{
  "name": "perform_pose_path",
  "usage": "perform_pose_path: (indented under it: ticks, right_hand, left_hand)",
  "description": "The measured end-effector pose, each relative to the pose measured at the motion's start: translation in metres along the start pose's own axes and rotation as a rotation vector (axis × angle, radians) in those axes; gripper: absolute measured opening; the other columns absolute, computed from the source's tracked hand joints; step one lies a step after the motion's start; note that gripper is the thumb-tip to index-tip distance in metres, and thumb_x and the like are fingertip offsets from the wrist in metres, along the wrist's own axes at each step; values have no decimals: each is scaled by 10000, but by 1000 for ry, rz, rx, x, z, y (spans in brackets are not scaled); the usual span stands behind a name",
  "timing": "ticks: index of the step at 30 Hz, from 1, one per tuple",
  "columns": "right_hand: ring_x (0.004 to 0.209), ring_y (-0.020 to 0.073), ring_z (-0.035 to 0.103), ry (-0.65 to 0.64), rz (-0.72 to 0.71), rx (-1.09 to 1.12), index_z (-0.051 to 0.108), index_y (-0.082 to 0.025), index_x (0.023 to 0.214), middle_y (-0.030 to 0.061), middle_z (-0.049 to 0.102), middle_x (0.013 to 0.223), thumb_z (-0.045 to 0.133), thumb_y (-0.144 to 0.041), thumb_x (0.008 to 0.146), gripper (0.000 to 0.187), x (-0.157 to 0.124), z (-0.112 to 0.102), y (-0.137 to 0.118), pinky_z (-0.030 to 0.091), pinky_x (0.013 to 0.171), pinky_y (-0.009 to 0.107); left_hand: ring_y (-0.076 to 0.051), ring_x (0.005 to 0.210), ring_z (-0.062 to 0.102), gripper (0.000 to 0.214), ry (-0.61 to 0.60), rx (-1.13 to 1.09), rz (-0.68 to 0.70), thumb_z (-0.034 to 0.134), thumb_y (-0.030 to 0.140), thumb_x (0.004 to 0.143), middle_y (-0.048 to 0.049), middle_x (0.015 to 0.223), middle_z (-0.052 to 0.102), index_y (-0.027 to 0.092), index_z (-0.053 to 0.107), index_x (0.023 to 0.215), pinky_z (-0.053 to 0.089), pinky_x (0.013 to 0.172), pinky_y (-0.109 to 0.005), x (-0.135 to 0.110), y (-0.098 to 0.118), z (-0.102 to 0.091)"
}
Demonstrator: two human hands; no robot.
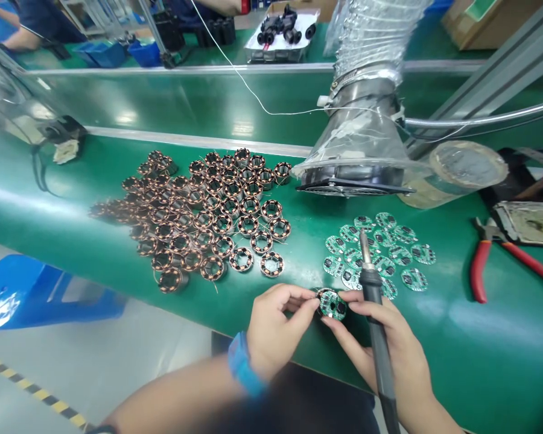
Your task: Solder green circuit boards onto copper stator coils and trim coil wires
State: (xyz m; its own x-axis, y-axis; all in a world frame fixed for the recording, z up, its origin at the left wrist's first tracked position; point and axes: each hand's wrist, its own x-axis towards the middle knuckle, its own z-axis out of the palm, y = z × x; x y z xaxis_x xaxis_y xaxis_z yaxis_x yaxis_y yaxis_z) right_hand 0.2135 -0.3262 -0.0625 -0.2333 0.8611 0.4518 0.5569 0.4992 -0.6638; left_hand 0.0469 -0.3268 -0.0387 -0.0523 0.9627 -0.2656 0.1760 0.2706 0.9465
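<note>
My left hand (276, 328) pinches a copper-wound stator with a round green circuit board (332, 304) on top, at the near edge of the green table (117, 259). My right hand (384, 343) touches the same part with its fingertips and also grips a black soldering iron (373, 313), whose tip points up and away over several loose round green boards (380, 250). A large cluster of several copper-wound stators (203, 214) lies to the left of my hands.
A silver fume-extraction duct (362, 114) hangs over the table's back. Red-handled pliers (493, 259) and a dirty sponge tray (527, 223) sit at right, beside a roll of tape (457, 172). A blue bin (36, 289) stands on the floor at left. Another person's arm is at the far left.
</note>
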Motion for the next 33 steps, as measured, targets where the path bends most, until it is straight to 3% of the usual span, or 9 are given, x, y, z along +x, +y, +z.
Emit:
perform_pose_path:
  ticks: [3, 8, 11, 15, 20, 22, 27, 30, 33]
  right_hand:
    - [889, 215, 612, -1, 5, -2, 471, -208, 1066, 81, 592, 1001, 626, -260, 914, 223, 0, 0, 0, 523, 729, 315]
    - [881, 211, 621, -14, 24, -2, 473, -202, 1051, 80, 608, 989, 631, -311, 917, 234, 2, -2, 1, 524, 744, 305]
    - [892, 218, 634, -27, 40, 8, 477, -214, 1057, 72, 618, 989, 624, -339, 921, 236, 3, -3, 1, 524, 746, 315]
    - [889, 230, 643, -24, 57, -1, 489, -233, 1061, 68, 620, 1006, 627, -351, 915, 232, 3, -2, 0, 537, 734, 340]
    - [963, 239, 629, -31, 74, 1, 494, -222, 1113, 83, 623, 1075, 637, -338, 906, 276, 0, -6, -3, 521, 816, 364]
    - [995, 243, 620, -23, 84, -2, 499, -218, 1130, 86, 622, 1104, 648, -318, 898, 293, -1, -9, -3, 505, 854, 371]
    - [990, 235, 638, 12, 128, -8, 556, -219, 1157, 67, 670, 1083, 601, -249, 916, 247, -6, -19, -4, 498, 859, 324]
    - [875, 209, 687, 45, 165, 48, 523, -203, 1208, 50, 720, 954, 554, -259, 940, 276, -13, -26, -7, 531, 802, 266]
    - [859, 240, 687, 93, 206, 106, 539, -201, 1123, 49, 733, 842, 589, -256, 916, 219, -24, -34, -10, 546, 803, 311]
  left_hand:
    - [-144, 704, 666, 108, 36, 103, 172, 618, 149, 802, -66, 819, 711, 137, 718, 841, 546, 683, -227, -1, -3, 2]
    - [-178, 724, 639, 263, -118, 517, 594, 484, 141, 883, -106, 812, 681, 109, 698, 1032, 548, 680, -281, -1, -8, -11]
    - [-196, 757, 627, 317, -173, 675, 693, 404, 156, 926, -120, 848, 680, 111, 668, 1097, 550, 682, -312, 0, -10, -18]
    - [-185, 825, 649, 279, -174, 448, 480, 475, 216, 911, -90, 918, 685, 181, 644, 1130, 552, 766, -313, 0, -13, -20]
    - [-149, 707, 675, 185, -181, -78, -113, 607, 223, 825, -61, 829, 697, 128, 648, 979, 565, 701, -276, 0, -12, -17]
    - [-127, 618, 655, 122, -219, -196, -256, 621, 210, 805, -31, 718, 681, 116, 635, 880, 557, 652, -261, 2, -9, -15]
    - [-98, 547, 612, 107, -265, -252, -311, 620, 230, 792, 0, 637, 636, 124, 603, 794, 526, 600, -232, 6, -4, -11]
    - [-93, 535, 585, 103, -294, -199, -251, 578, 240, 811, 21, 629, 584, 144, 582, 776, 513, 562, -213, 8, -1, -11]
    - [-86, 557, 581, 104, -340, -72, -148, 535, 210, 824, 21, 696, 536, 153, 582, 751, 514, 568, -202, 10, 1, -14]
